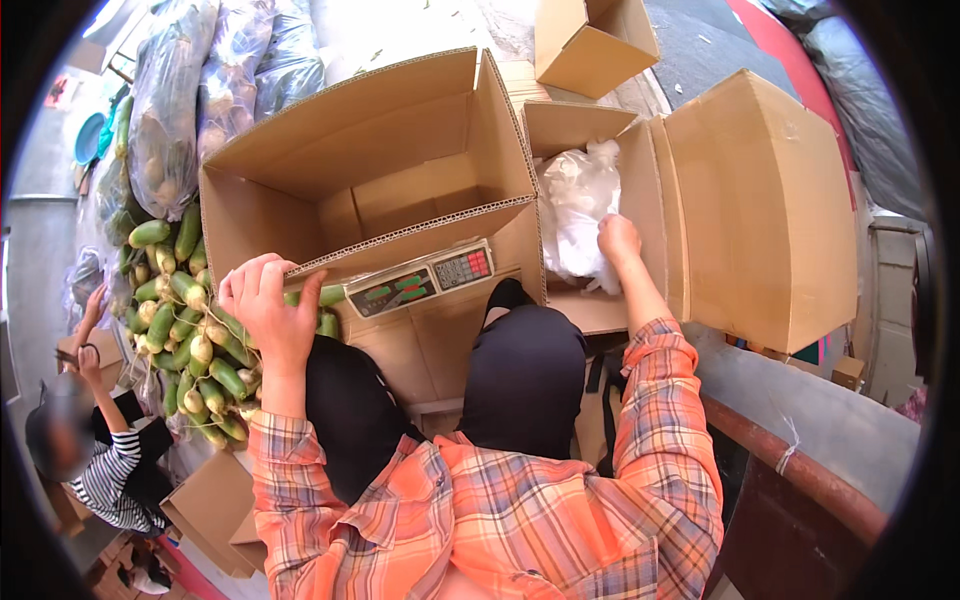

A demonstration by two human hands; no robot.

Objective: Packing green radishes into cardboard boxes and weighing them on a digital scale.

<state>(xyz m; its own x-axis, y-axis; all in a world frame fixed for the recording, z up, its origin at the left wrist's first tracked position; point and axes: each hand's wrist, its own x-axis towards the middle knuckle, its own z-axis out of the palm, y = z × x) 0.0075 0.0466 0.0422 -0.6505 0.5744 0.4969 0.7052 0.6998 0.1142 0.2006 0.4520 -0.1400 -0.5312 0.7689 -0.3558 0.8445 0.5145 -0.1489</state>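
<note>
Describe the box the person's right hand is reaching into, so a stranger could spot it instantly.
Start at the big open cardboard box on the weighing scale. Just right of it sits a smaller open box, the only one holding crumpled white plastic bags, where the right hand rests.

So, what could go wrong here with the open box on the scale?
1. The left hand grips only one flap of the empty cardboard box, which overhangs the scale; it might tip or slide off.
2. The right hand reaches into the side box for white plastic liners, so attention is probably split.
</note>
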